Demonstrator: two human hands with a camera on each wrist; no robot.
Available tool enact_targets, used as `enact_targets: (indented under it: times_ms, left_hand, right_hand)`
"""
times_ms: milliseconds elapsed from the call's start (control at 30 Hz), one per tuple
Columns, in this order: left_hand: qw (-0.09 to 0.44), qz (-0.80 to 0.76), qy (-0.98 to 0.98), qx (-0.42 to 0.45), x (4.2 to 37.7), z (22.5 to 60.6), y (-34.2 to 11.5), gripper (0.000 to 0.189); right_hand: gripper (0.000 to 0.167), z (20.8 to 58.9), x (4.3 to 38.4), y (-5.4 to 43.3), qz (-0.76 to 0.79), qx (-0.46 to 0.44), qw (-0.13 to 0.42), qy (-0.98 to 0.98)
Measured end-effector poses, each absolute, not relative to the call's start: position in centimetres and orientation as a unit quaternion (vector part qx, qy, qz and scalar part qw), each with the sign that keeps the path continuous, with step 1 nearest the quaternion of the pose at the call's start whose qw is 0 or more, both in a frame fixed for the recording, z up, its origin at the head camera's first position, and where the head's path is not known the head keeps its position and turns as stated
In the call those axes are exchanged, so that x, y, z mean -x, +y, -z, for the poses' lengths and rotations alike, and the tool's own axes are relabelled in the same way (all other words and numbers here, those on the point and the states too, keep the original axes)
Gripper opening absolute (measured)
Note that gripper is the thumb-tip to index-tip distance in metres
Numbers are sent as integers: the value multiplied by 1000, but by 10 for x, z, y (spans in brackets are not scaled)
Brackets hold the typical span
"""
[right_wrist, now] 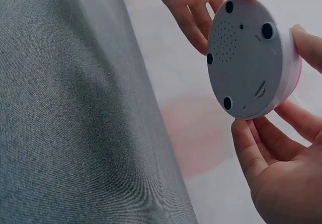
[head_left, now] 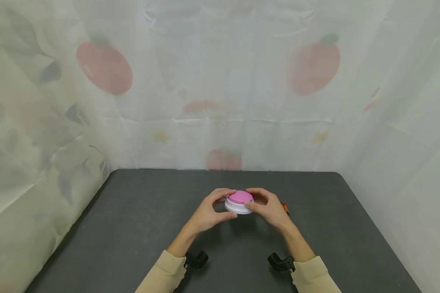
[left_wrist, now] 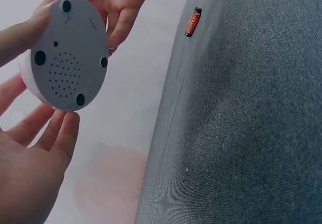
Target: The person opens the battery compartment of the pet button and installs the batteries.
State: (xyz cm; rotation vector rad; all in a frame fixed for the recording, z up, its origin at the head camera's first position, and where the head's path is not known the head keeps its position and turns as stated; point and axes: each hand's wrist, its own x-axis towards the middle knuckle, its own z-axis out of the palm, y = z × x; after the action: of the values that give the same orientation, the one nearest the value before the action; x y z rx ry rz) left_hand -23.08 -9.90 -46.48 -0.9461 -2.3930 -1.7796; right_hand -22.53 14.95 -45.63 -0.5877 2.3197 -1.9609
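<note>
Between both hands is a round push button (head_left: 240, 197) with a pink domed top and a white base, raised off the table. My left hand (head_left: 208, 211) grips its left side with thumb and fingers. On the opposite side my right hand (head_left: 269, 206) holds the rim, thumb by the pink top. Both wrist views show the button's white underside (left_wrist: 70, 58), with speaker holes and dark round feet. A small slot with a tab (right_wrist: 260, 90) lies near the edge of that underside in the right wrist view.
A red and black battery (left_wrist: 193, 22) lies on the dark table (head_left: 150, 211); in the head view it is partly hidden behind the right hand. Pale curtains (head_left: 223, 81) printed with fruit close off the back and sides. Black wrist mounts (head_left: 196, 260) hang below the forearms.
</note>
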Motion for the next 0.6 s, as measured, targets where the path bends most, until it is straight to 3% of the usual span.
enact_targets:
  times_ms: [600]
  left_hand:
    - [-22, 603, -762, 235, 234, 458, -100, 53]
  right_hand:
    - [50, 455, 225, 153, 632, 253, 14, 733]
